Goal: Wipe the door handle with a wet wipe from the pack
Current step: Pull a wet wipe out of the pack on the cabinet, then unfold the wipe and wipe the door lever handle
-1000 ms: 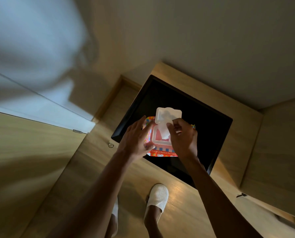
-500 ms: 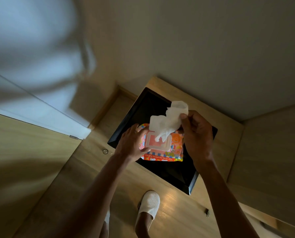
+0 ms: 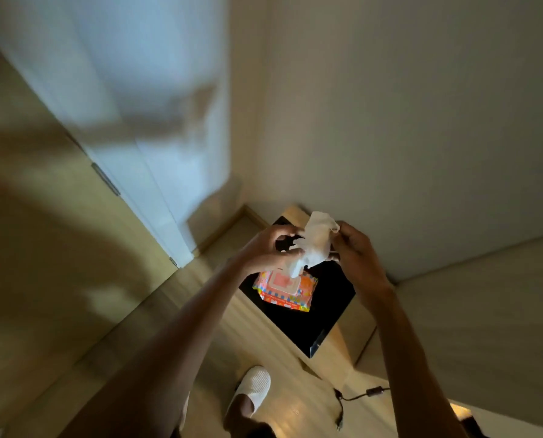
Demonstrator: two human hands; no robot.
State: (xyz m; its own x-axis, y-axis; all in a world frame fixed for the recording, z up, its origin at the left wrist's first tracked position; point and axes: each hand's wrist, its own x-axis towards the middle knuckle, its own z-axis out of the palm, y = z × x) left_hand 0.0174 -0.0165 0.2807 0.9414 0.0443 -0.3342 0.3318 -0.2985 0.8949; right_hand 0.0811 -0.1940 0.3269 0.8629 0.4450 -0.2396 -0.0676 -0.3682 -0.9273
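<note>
Dim wooden flooring (image 3: 175,311) and a black tabletop (image 3: 320,311) lay below as the left hand (image 3: 265,248) and right hand (image 3: 355,248) pinched a crumpled wet wipe (image 3: 316,245) between closed fingertips, the pack (image 3: 286,287) resting beneath them on the black surface.

We hold a crumpled white wet wipe (image 3: 317,245) between our left hand (image 3: 271,248) and right hand (image 3: 355,251), above the orange pack (image 3: 287,287) lying on the black table (image 3: 320,314). A white slipper (image 3: 253,390) shows on the wooden floor (image 3: 200,279) below.
</note>
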